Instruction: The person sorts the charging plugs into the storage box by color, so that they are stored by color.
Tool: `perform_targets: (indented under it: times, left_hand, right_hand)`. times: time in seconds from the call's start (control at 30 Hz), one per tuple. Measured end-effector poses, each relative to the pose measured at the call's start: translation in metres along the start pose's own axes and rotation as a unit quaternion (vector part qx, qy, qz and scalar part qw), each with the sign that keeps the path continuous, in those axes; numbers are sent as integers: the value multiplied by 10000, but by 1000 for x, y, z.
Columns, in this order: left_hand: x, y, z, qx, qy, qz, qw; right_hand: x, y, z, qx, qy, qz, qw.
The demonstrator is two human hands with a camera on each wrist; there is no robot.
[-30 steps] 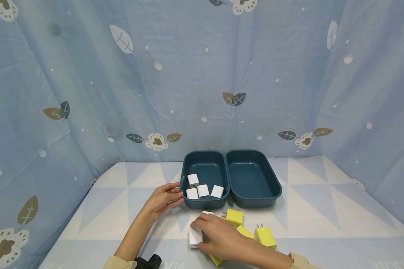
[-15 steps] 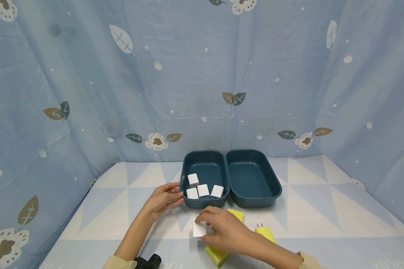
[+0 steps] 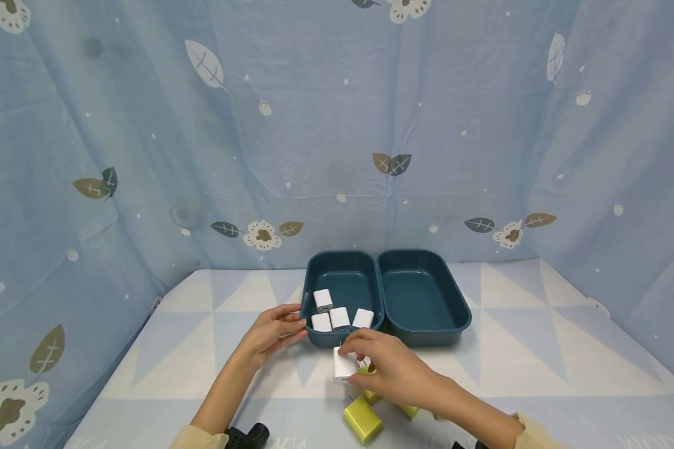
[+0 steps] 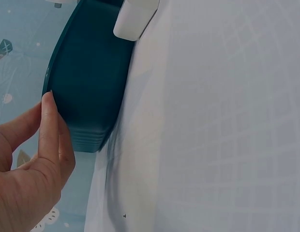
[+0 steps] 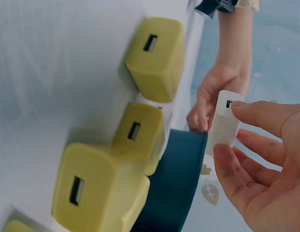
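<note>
My right hand (image 3: 393, 368) pinches a white charger plug (image 3: 344, 366) between thumb and fingers, just in front of the left bin. In the right wrist view the charger plug (image 5: 225, 121) shows a USB slot on its end. My left hand (image 3: 272, 333) rests its fingertips on the left side of that dark teal bin (image 3: 324, 340); in the left wrist view, the fingers (image 4: 49, 130) meet its rim. Inside the bin lie several white charger plugs (image 3: 339, 318). Yellow charger plugs (image 3: 362, 420) lie on the table beneath my right hand, some partly hidden by it.
A second teal bin (image 3: 424, 337) stands against the right side of the first, with nothing visible inside. Several yellow charger plugs (image 5: 157, 60) crowd the near table in the right wrist view. A patterned blue curtain (image 3: 337, 125) hangs behind the table (image 3: 539, 355).
My right hand has lifted the white charger plug and carried it forward and slightly right, closer to the left bin. The near yellow plug has come into fuller view. My left hand stays put.
</note>
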State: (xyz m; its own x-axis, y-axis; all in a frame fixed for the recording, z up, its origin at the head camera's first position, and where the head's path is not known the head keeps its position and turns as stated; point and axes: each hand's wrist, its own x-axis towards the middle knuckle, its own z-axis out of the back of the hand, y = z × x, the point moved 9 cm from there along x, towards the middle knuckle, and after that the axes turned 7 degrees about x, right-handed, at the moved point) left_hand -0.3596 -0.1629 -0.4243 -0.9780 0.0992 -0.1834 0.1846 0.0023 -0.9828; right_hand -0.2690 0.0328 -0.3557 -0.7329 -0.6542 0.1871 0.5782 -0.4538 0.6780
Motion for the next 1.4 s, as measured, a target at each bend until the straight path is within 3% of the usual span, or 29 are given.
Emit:
perform_targets:
  times: [0.3, 0.73, 1.4]
  left_hand:
    - [0, 0, -1, -80, 71, -34, 9999]
    - [0, 0, -3, -134, 160, -71, 9998]
    - [-1, -1, -2, -141, 160, -49, 9998]
  right_hand:
    - [3, -2, 20, 232, -337, 117, 9991]
    - [20, -23, 38, -71, -848, 171, 9962]
    - [71, -56, 49, -519, -865, -19, 9949]
